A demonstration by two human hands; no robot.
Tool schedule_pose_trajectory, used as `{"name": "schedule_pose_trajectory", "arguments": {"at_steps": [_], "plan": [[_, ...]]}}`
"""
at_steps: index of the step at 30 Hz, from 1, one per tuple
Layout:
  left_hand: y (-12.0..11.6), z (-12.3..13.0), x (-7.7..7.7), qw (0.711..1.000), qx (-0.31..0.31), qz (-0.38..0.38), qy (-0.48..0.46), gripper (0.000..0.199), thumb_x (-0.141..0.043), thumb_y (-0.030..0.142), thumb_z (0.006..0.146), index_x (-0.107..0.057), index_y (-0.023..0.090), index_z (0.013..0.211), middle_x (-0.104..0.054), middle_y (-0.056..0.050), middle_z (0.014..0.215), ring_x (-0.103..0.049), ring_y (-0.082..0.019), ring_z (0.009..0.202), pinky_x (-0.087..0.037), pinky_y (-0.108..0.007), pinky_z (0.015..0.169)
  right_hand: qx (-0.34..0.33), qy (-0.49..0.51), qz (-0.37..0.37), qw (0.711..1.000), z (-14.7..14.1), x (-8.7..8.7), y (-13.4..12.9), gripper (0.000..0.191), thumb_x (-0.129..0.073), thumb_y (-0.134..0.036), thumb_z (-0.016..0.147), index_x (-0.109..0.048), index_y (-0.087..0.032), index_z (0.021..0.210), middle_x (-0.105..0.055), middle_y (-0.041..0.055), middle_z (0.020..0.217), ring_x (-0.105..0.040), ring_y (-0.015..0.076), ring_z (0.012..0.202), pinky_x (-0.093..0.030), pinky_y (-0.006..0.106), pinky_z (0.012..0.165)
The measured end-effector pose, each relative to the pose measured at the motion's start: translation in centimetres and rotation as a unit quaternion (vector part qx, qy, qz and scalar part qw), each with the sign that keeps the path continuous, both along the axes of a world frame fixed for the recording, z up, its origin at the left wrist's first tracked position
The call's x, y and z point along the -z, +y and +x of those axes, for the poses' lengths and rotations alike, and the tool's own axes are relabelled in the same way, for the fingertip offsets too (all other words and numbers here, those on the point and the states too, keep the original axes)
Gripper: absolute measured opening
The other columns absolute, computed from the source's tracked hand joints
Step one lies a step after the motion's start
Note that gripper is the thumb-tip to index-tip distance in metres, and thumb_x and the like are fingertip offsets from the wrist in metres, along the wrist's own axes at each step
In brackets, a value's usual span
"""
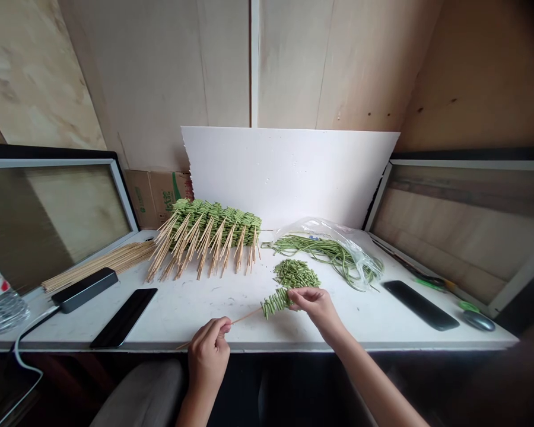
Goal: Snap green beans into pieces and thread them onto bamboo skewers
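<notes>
My left hand (210, 347) is closed round a thin wooden skewer (248, 316) near the table's front edge. Several short green bean pieces (275, 303) are threaded crosswise on the skewer's far part. At their right end, my right hand (314, 303) pinches with thumb and fingers; whether it grips a bean piece or the skewer tip is too small to tell. Just behind that hand lies a pile of cut bean pieces (296, 273). Loaded bean skewers (218, 222) are stacked at the back left, their bare sticks fanned toward me.
Long uncut beans (320, 248) lie partly in a clear plastic bag (360, 255). Bare skewers (102, 264), a black box (85, 289), a phone (124, 318) and a water bottle (2, 302) are left. A dark flat device (420, 304) and a mouse (479, 320) are right.
</notes>
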State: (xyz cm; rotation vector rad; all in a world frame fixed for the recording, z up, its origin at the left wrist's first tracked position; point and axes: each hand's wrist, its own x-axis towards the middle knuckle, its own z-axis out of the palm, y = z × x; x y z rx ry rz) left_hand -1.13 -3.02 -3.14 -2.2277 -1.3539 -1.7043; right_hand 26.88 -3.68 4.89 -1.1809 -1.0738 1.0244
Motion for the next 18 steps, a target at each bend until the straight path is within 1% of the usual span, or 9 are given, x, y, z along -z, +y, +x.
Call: {"name": "schedule_pose_trajectory", "arguments": {"at_steps": [4, 8, 10, 12, 14, 18], "plan": [[0.14, 0.16, 0.06, 1.0, 0.001, -0.005, 0.0, 0.035, -0.042, 0.0, 0.089, -0.069, 0.021, 0.092, -0.077, -0.002, 0.082, -0.076, -0.018, 0.075, -0.056, -0.027, 0.07, -0.012, 0.017, 0.0, 1.0, 0.06, 0.43, 0.15, 0.037, -0.089, -0.055, 0.067, -0.084, -0.02, 0.078, -0.077, 0.0068, 0.079, -0.072, 0.0246, 0.079, -0.063, 0.044, 0.079], [0.24, 0.6, 0.03, 1.0, -0.014, -0.011, -0.021, 0.029, -0.046, 0.006, 0.093, -0.07, 0.022, 0.092, -0.077, -0.003, 0.082, -0.076, -0.019, 0.075, -0.056, -0.027, 0.069, -0.029, 0.046, -0.014, 0.998, 0.23, 0.74, 0.38, 0.038, -0.087, -0.054, 0.071, -0.083, -0.019, 0.085, -0.077, 0.0088, 0.093, -0.071, 0.025, 0.089, -0.063, 0.041, 0.08], [0.28, 0.78, 0.1, 0.999, -0.024, -0.011, -0.031, 0.026, -0.048, 0.009, 0.094, -0.07, 0.022, 0.091, -0.077, -0.003, 0.081, -0.075, -0.019, 0.074, -0.056, -0.027, 0.07, -0.039, 0.061, -0.018, 0.997, 0.21, 0.89, 0.46, 0.039, -0.088, -0.051, 0.07, -0.082, -0.019, 0.091, -0.077, 0.009, 0.097, -0.071, 0.0254, 0.091, -0.063, 0.04, 0.078], [0.31, 0.85, 0.18, 0.999, -0.032, -0.013, -0.038, 0.024, -0.049, 0.011, 0.094, -0.07, 0.022, 0.09, -0.077, -0.003, 0.081, -0.075, -0.019, 0.074, -0.056, -0.027, 0.07, -0.044, 0.066, -0.025, 0.997, 0.07, 0.96, 0.45, 0.042, -0.092, -0.047, 0.066, -0.081, -0.02, 0.095, -0.077, 0.0078, 0.094, -0.071, 0.0257, 0.09, -0.062, 0.039, 0.076], [0.32, 0.78, 0.21, 0.998, -0.037, -0.017, -0.044, 0.022, -0.05, 0.012, 0.095, -0.07, 0.022, 0.09, -0.077, -0.002, 0.081, -0.075, -0.019, 0.073, -0.056, -0.027, 0.07, -0.053, 0.058, -0.032, 0.996, -0.11, 0.88, 0.34, 0.042, -0.094, -0.045, 0.063, -0.08, -0.019, 0.093, -0.077, 0.0073, 0.089, -0.072, 0.026, 0.09, -0.061, 0.038, 0.075], [0.27, 0.52, 0.08, 0.998, -0.042, -0.026, -0.048, 0.022, -0.051, 0.015, 0.095, -0.071, 0.022, 0.089, -0.077, -0.003, 0.08, -0.075, -0.02, 0.072, -0.056, -0.027, 0.069, -0.095, 0.033, -0.029, 0.994, -0.21, 0.44, 0.02, 0.035, -0.087, -0.05, 0.073, -0.079, -0.019, 0.088, -0.077, 0.0091, 0.093, -0.072, 0.0258, 0.096, -0.059, 0.036, 0.08]]}}
